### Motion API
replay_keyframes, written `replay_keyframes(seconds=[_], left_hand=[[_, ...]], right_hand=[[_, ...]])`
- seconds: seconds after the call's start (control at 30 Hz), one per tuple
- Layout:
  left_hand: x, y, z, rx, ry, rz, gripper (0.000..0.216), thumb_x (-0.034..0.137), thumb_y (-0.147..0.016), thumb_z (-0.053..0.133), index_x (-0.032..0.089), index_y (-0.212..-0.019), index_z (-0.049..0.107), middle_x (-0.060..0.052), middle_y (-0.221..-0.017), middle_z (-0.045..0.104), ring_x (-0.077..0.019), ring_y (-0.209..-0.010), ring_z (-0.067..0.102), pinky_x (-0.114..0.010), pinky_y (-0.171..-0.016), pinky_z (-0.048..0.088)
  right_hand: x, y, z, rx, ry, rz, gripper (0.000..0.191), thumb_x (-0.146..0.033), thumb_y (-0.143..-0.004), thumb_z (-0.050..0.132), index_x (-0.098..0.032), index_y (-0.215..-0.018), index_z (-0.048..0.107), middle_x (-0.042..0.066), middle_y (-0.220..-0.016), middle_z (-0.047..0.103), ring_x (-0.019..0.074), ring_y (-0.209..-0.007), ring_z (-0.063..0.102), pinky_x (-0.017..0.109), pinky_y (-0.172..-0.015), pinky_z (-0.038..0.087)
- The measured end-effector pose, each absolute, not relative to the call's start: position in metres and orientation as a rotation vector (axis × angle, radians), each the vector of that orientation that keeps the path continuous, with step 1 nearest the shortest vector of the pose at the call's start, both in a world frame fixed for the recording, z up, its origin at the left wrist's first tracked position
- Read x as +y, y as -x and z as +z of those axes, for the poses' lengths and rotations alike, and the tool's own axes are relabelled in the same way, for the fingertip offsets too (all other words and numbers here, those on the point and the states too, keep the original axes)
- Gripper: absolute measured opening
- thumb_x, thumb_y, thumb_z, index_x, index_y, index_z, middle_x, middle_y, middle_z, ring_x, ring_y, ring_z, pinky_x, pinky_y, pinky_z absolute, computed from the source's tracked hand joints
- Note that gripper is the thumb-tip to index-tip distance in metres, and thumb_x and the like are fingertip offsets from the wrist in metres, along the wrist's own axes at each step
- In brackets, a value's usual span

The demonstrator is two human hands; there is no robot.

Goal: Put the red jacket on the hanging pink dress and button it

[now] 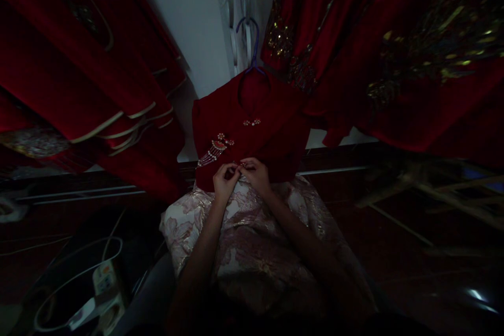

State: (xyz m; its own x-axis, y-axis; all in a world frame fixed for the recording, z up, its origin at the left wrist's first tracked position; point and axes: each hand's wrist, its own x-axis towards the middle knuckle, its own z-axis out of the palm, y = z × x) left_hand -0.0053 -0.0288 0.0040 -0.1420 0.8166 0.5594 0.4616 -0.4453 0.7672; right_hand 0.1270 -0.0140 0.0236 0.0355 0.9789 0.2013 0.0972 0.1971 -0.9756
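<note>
A red garment [275, 131] hangs from a purple hanger [255, 47] in front of me. It carries a beaded tassel ornament [216, 150] on its left side and a small jewelled clasp [252, 122] below the neckline. My left hand [226, 181] and my right hand [255, 172] meet at the lower front of the garment, fingertips pinched together. Something tiny lies between the fingers, too small and dark to name. Under my forearms, a pale patterned cloth with a shiny weave [255, 241] covers my lap.
Red garments with light trim [90, 63] hang on the left. Others with gold sequins [444, 37] hang on the right, above a wooden frame [425, 189]. A power strip [108, 294] with a white cable [51, 294] sits at the lower left.
</note>
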Motion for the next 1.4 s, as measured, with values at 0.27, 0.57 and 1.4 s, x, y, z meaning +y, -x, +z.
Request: replay_keyframes(seconds=[0.27, 0.57, 1.4], left_hand=[[-0.026, 0.002, -0.001, 1.48, -1.751, 1.661, 0.022, 0.015, -0.073, 0.062, 0.019, -0.093, 0.055, 0.002, -0.081, 0.053, -0.01, -0.068, 0.05, -0.022, -0.067, 0.042], [-0.032, 0.002, 0.006, 1.491, -1.789, 1.691, 0.02, 0.009, -0.073, 0.055, 0.019, -0.09, 0.055, -0.001, -0.089, 0.052, -0.0104, -0.07, 0.051, -0.023, -0.067, 0.043], [-0.034, 0.0, 0.003, 1.536, -1.745, 1.664, 0.019, 0.034, -0.08, 0.066, 0.02, -0.091, 0.059, 0.001, -0.077, 0.058, -0.0094, -0.062, 0.054, -0.022, -0.062, 0.043]], right_hand=[[-0.016, -0.114, 0.024, -1.459, 1.255, 0.688, 0.025, -0.024, -0.067, 0.065, -0.02, -0.091, 0.058, -0.001, -0.083, 0.059, 0.0106, -0.061, 0.05, 0.023, -0.059, 0.041], [-0.026, -0.122, 0.02, -1.312, 1.119, 0.62, 0.006, -0.021, -0.082, 0.053, -0.019, -0.086, 0.056, 0.0, -0.083, 0.054, 0.01, -0.064, 0.047, 0.023, -0.063, 0.041], [-0.018, -0.119, 0.008, -1.363, 1.115, 0.759, 0.018, -0.023, -0.084, 0.047, -0.019, -0.096, 0.061, 0.004, -0.094, 0.065, 0.0139, -0.079, 0.06, 0.026, -0.074, 0.047]])
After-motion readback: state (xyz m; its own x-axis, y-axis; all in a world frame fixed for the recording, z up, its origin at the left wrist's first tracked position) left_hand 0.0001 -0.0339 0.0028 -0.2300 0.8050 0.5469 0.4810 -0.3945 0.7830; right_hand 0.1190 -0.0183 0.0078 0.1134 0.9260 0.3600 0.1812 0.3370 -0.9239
